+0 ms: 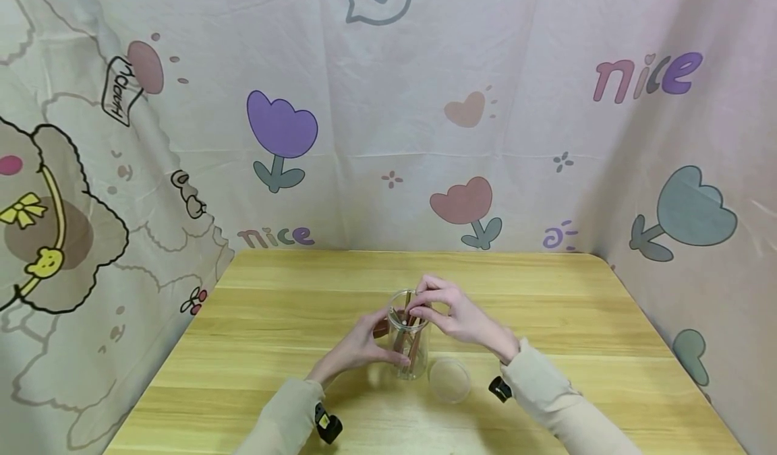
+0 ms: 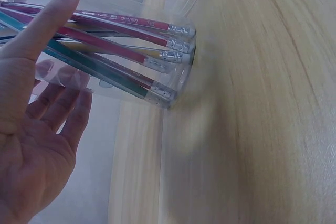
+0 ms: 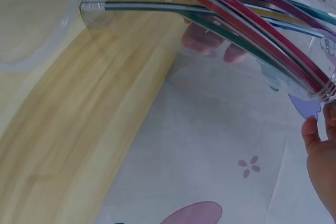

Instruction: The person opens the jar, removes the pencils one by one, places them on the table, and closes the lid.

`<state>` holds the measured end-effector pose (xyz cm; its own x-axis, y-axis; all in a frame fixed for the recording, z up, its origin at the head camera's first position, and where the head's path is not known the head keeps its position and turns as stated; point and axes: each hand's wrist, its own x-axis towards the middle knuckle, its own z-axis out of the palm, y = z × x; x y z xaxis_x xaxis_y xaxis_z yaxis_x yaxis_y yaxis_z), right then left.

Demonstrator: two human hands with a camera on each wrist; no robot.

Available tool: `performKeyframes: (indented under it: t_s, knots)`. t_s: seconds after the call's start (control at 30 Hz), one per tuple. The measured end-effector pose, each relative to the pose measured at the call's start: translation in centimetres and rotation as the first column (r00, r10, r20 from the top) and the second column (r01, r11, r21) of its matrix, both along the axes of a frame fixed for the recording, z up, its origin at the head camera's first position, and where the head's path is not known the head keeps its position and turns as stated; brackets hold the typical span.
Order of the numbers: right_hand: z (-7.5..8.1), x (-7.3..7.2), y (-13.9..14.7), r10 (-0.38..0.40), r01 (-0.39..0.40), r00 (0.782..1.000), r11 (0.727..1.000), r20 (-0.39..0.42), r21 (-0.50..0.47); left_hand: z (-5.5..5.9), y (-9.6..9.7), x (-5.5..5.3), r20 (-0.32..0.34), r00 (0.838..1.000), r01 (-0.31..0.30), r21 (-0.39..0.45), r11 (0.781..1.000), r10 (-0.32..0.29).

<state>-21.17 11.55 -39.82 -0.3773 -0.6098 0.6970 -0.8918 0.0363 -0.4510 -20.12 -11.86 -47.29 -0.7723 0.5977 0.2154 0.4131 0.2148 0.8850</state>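
A clear jar [image 1: 419, 367] stands on the table with several pencils [image 2: 110, 51] inside, red, green and yellow, their eraser ends at the bottom. My left hand [image 1: 361, 344] grips the jar from the left, with the thumb across its near side and the fingers round the far side. At the jar's mouth, my right hand [image 1: 455, 312] has its thumb and index finger together, pinching a pencil at its upper end. The fingertips partly hide that pencil. In the right wrist view, red pencils [image 3: 226, 11] slant to the rim beside the right fingers.
A round clear lid [image 1: 449, 379] lies flat on the wooden table [image 1: 273, 320], just right of the jar's base. Printed cloth [image 1: 388, 172] hangs behind the table and along both sides. Black straps with small devices [image 1: 328, 425] sit at the wrists.
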Motion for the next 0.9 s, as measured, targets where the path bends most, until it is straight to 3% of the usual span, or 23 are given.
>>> performKeyframes:
  t_s: [0.5,0.9]
  knots:
    - [-1.0,0.9,-0.4,-0.125,0.12,0.992,0.971,-0.01,-0.209,-0.1,0.0,-0.1,0.013,1.0,-0.004,-0.003,1.0,0.004]
    - [-1.2,1.4,-0.3,0.015,0.044,0.989,0.918,0.146,-0.394,0.1,0.0,0.1,0.01,1.0,-0.02,-0.029,0.999,0.02]
